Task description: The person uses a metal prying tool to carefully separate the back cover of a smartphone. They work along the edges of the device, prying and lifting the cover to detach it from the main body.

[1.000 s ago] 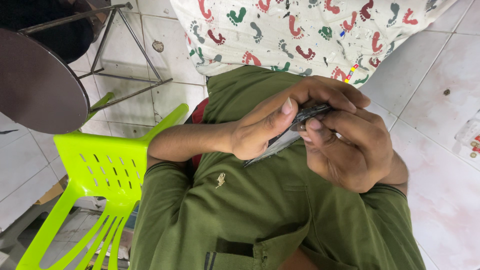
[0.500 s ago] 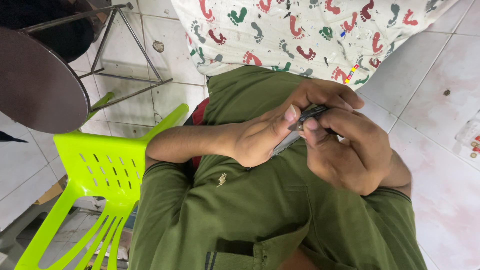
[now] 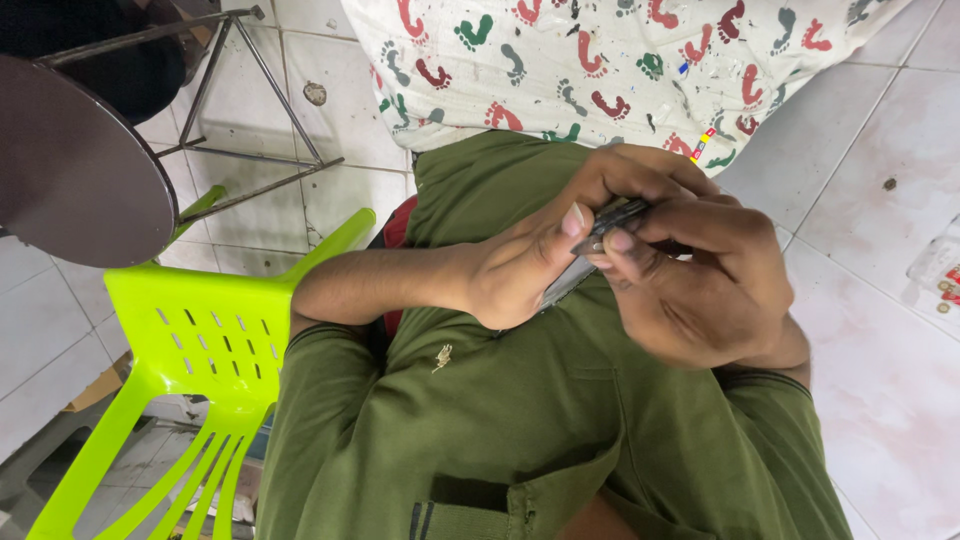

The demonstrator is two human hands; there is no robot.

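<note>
Thin dark metal piece (image 3: 612, 222), flat and strip-like, is held between both hands above the person's lap, over the olive-green shirt (image 3: 520, 420). What kind of part it is cannot be told; most of it is covered by fingers.

Going from left to right: a round dark tabletop (image 3: 75, 170) on a metal frame stands at the far left, with a lime-green plastic chair (image 3: 200, 340) just below it. Next comes the left hand (image 3: 530, 250), reaching in from the left with its forearm across the body. Its grip is pressed together: the thumb pins the near, lower end of the piece against the curled fingers, and a pale, shiny stretch of the piece shows under the palm.

The piece's long axis runs on a slant, from lower left by the left palm up to the upper right. Its dark upper end lies in the right hand (image 3: 700, 280), whose thumb and forefinger pinch it from the right. So each hand has one end, with the fingertips of the two hands nearly touching at the middle. The upper tip sits closer to the right hand.

Behind the hands lies a white cloth with coloured footprints (image 3: 620, 60), and white floor tiles (image 3: 880, 380) fill the right side.
</note>
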